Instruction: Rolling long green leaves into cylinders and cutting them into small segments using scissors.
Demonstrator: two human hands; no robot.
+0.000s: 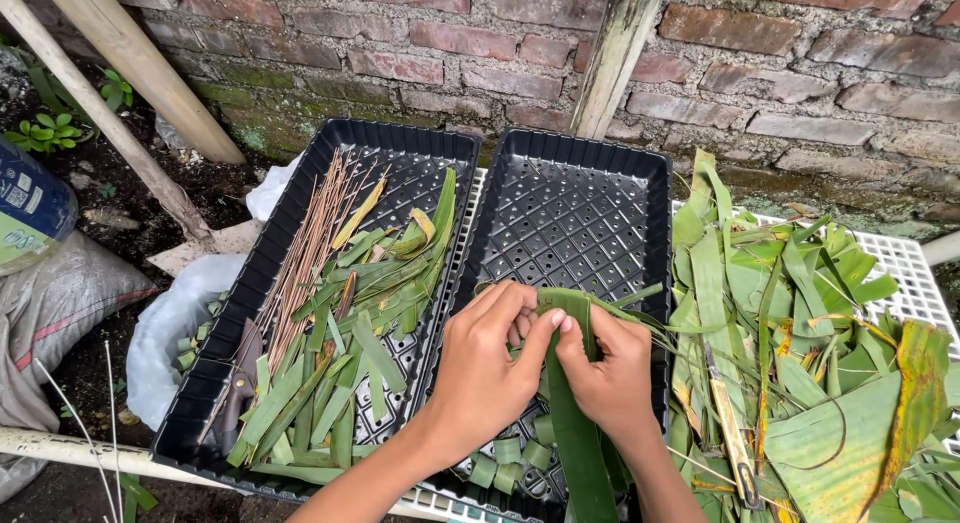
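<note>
My left hand (487, 371) and my right hand (607, 371) both pinch the top of a long green leaf strip (577, 433) that runs down toward me, over the right black tray (573, 198). Thin leaf fibres trail off to the right from the strip's top. Several short folded leaf pieces (505, 458) lie in that tray below my hands. The left black tray (380, 143) holds cut green leaf strips (345, 333) and a bundle of thin brown leaf ribs (305, 263).
A heap of broad green leaves (790, 333) lies on a white plastic grid (905, 268) at right, with a knife (730, 428) on it. A brick wall, wooden poles (140, 68), sacks and a white bag (175, 323) stand behind and left.
</note>
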